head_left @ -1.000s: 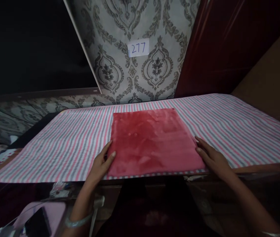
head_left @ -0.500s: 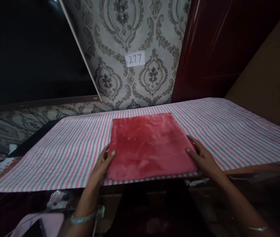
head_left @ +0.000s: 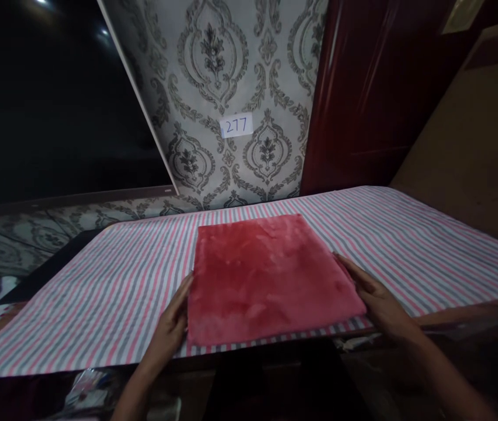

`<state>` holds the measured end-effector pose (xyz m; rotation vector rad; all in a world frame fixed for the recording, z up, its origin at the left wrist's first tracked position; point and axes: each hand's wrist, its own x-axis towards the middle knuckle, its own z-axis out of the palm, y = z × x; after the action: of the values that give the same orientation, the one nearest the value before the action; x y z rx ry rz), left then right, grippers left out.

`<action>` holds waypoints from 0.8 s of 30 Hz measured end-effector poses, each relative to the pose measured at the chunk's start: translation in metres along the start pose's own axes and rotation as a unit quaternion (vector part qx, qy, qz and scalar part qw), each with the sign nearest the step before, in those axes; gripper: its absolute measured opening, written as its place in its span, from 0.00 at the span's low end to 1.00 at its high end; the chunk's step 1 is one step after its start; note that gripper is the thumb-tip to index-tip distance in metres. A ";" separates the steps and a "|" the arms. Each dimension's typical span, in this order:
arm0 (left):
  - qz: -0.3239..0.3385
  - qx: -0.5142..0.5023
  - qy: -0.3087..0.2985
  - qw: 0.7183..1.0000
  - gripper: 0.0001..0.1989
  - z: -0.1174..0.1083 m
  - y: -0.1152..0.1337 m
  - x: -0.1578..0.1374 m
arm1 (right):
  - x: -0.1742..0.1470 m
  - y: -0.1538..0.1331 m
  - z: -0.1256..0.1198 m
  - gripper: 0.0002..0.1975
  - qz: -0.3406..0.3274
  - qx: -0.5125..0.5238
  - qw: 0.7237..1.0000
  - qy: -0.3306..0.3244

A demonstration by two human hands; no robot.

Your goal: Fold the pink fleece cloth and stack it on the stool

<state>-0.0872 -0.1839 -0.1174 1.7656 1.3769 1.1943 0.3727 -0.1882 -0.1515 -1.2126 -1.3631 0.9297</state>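
Observation:
A red plush folded cloth [head_left: 266, 275] lies square on a pink, grey and white striped sheet [head_left: 407, 240] near the table's front edge. My left hand [head_left: 172, 324] is at the cloth's near left edge, with the fingers slid under it. My right hand [head_left: 378, 301] is at the near right edge, fingers tucked beneath the cloth's side. Both hands grip the cloth's edges, and its near corners look slightly raised off the sheet.
A patterned wallpaper wall carries a paper label reading 277 [head_left: 236, 126]. A dark red cabinet panel [head_left: 363, 93] stands behind right, a brown board [head_left: 472, 152] at far right. A dark screen [head_left: 47, 105] fills the left. Clutter [head_left: 82, 392] lies below the table's front left.
My fingers have moved from resting on top of the cloth's side edges to under them. The camera tilted, so the table sits lower in view.

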 end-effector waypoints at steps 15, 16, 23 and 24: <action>0.134 0.156 -0.144 0.968 0.49 -0.007 -0.019 -0.004 | 0.022 -0.024 0.026 0.29 -0.207 -0.120 0.971 -0.016; 0.134 0.159 -0.139 0.968 0.50 -0.006 -0.020 -0.003 | 0.025 -0.019 0.029 0.30 -0.219 -0.134 0.966 -0.010; 0.130 0.159 -0.139 0.969 0.51 -0.006 -0.019 -0.004 | 0.043 -0.023 0.031 0.19 -0.272 -0.189 0.943 -0.021; 0.127 0.159 -0.141 0.969 0.50 -0.007 -0.018 -0.005 | 0.047 -0.032 0.030 0.15 -0.286 -0.188 0.939 -0.020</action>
<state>-0.1013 -0.1835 -0.1317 2.2946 1.2517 0.8305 0.3401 -0.1453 -0.1158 -0.9766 -1.8491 0.2888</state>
